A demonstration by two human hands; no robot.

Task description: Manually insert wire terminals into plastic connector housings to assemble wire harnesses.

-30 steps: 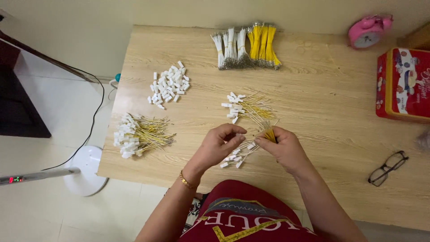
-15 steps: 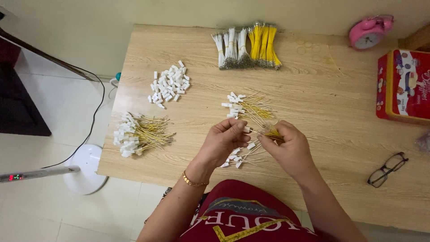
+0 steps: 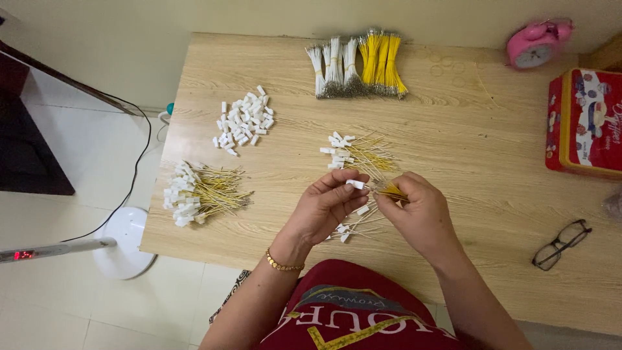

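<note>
Left hand (image 3: 327, 206) pinching a white connector (image 3: 355, 185) at its fingertips, right hand (image 3: 418, 210) closed on thin yellow wires (image 3: 392, 192), perhaps only a few, both just above the table (image 3: 479, 142), small pile (image 3: 353, 154) of wired connectors just beyond, glasses (image 3: 561, 244) far right.

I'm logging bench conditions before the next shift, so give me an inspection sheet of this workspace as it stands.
Surface: light wooden table, bare wood between the piles.
Job's things: white connector pinched in the left hand; yellow wires in the right hand; small pile of wired connectors just beyond the hands.
Clutter: loose white connectors; finished pile near the left edge; bundled white and yellow wires at the far edge; pink alarm clock; red tin; glasses.
Grippers: both hands closed on small parts.
Cables: black cord on the floor.
Surroundings: tiled floor, white fan base.
</note>
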